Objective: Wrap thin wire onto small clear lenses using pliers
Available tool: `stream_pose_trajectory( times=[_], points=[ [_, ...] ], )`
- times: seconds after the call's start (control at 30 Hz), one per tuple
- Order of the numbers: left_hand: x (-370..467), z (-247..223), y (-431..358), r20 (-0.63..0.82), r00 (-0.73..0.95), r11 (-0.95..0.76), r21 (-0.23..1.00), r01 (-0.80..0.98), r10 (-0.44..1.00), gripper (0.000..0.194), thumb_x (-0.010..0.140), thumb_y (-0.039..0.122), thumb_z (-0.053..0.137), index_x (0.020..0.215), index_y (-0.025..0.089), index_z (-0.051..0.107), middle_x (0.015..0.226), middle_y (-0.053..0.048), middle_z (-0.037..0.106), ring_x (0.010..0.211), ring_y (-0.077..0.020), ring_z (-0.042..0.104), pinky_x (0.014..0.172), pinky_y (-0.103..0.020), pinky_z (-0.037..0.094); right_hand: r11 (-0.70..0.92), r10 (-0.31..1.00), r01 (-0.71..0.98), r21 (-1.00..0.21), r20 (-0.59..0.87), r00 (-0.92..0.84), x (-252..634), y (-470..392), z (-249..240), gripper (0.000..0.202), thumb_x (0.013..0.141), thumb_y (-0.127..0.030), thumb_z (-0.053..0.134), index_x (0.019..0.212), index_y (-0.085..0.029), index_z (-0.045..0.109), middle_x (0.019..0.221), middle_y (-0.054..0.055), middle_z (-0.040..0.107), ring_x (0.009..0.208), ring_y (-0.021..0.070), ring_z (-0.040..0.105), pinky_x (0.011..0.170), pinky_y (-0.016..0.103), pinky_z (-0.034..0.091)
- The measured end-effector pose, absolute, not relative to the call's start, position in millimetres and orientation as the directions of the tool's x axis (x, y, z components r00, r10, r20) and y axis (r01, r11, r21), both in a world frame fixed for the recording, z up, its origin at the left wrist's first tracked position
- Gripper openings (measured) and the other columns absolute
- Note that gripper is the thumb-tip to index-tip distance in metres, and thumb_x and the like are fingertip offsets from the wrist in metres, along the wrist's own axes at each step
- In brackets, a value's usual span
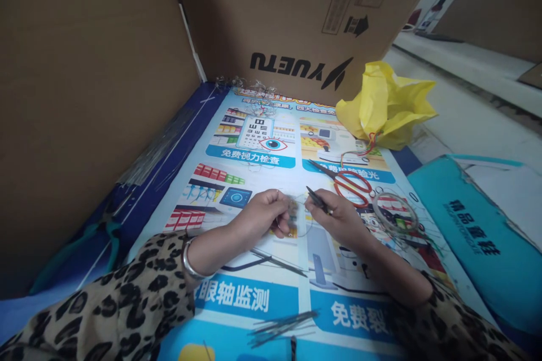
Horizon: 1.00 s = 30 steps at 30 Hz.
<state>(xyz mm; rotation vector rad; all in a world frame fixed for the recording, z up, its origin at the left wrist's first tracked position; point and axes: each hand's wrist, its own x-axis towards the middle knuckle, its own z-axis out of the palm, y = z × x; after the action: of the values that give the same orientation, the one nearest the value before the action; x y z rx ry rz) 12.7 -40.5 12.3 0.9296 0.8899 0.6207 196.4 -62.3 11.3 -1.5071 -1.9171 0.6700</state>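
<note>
My left hand (pixel 269 213) is closed near the middle of the poster, its fingertips pinching a small wire piece (pixel 293 204) with thin loops. Just right of it, my right hand (pixel 332 211) wraps round a dark pointed tool (pixel 318 201), whose tip points up and left. A thin wire curves between the two hands. Beyond my right hand lie orange-handled scissors (pixel 353 185), and to its right a coil of clear wire (pixel 394 213).
Cardboard walls (pixel 271 22) stand at the back and left. A yellow bag (pixel 381 107) and a teal box (pixel 474 225) are on the right. Teal-handled pliers (pixel 108 225) and wire bundles (pixel 148 152) lie left; dark wire lengths (pixel 282 327) lie in front.
</note>
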Motion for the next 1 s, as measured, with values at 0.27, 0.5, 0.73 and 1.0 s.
stream_pose_trajectory(
  times=[0.27,0.5,0.73,1.0],
  points=[
    [15.3,8.9,-44.9,-0.372,0.437,0.449,0.89,-0.083,0.819,0.016,0.079,0.029,0.052,0.07,0.017,0.046,0.057,0.003,0.052,0.043,-0.0073,0.051,0.04,-0.018,0.042,0.104,0.989,0.56,-0.822,0.024,-0.148,194.3,-66.0,17.0,0.012,0.08,-0.03,0.05,0.074,-0.019,0.052,0.063,-0.004,0.049,0.057,0.0097,0.043,0.052,0.022,0.036],
    [11.9,14.9,-40.7,-0.393,0.529,0.456,0.89,0.013,0.752,0.015,0.078,0.03,0.055,0.077,0.017,0.047,0.057,0.001,0.057,0.049,-0.0087,0.055,0.048,-0.019,0.043,0.126,0.992,0.626,-0.77,0.088,-0.091,193.9,-66.2,17.7,0.008,0.076,-0.027,0.054,0.074,-0.019,0.054,0.061,-0.004,0.051,0.055,0.0093,0.045,0.051,0.021,0.036],
    [2.4,20.0,-29.2,-0.282,0.611,0.291,0.953,0.087,0.74,0.018,0.073,0.028,0.062,0.076,0.015,0.05,0.062,0.0,0.058,0.057,-0.0086,0.054,0.056,-0.021,0.041,0.096,0.984,0.59,-0.802,-0.011,-0.175,189.8,-67.4,19.5,0.008,0.075,-0.026,0.053,0.072,-0.018,0.053,0.062,-0.003,0.049,0.058,0.0093,0.043,0.053,0.021,0.036],
    [4.8,12.4,-33.3,-0.288,0.686,0.322,0.943,0.083,0.668,0.029,0.068,0.034,0.067,0.074,0.016,0.045,0.061,0.001,0.059,0.056,-0.0097,0.057,0.053,-0.022,0.043,0.15,0.97,0.616,-0.773,-0.005,-0.243,184.8,-69.8,19.3,0.012,0.077,-0.029,0.051,0.074,-0.018,0.055,0.066,-0.002,0.053,0.062,0.0105,0.046,0.058,0.023,0.036]
  ],
)
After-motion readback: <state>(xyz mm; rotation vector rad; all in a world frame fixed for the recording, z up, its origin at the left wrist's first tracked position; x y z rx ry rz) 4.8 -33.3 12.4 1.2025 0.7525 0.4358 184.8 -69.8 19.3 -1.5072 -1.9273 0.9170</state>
